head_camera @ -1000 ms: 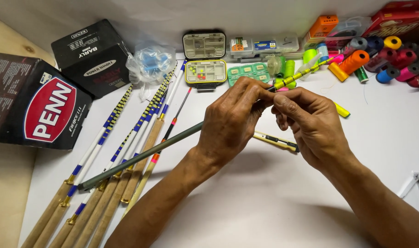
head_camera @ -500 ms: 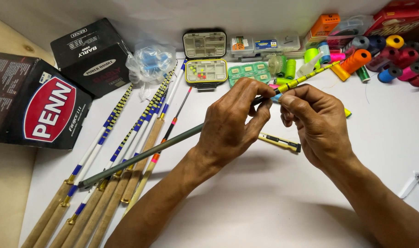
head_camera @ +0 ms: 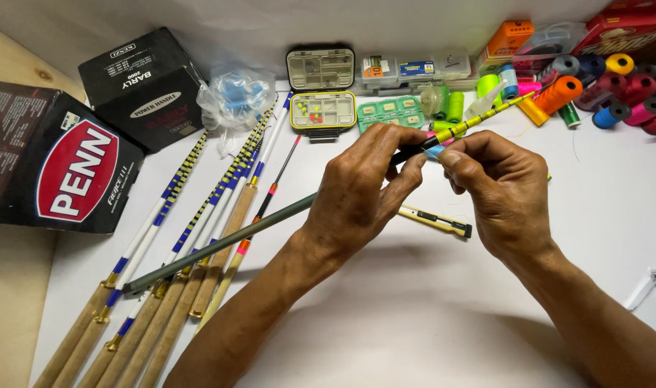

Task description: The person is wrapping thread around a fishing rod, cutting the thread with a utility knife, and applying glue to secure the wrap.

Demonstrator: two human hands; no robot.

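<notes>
Head view: two hands [head_camera: 428,190] grip one rod [head_camera: 270,219].

head: single view | worn high, angled steeply down | close over white table [head_camera: 385,323] | no second view

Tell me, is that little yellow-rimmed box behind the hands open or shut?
Open. The box has its lid swung back, baring compartments with small beads.
</notes>
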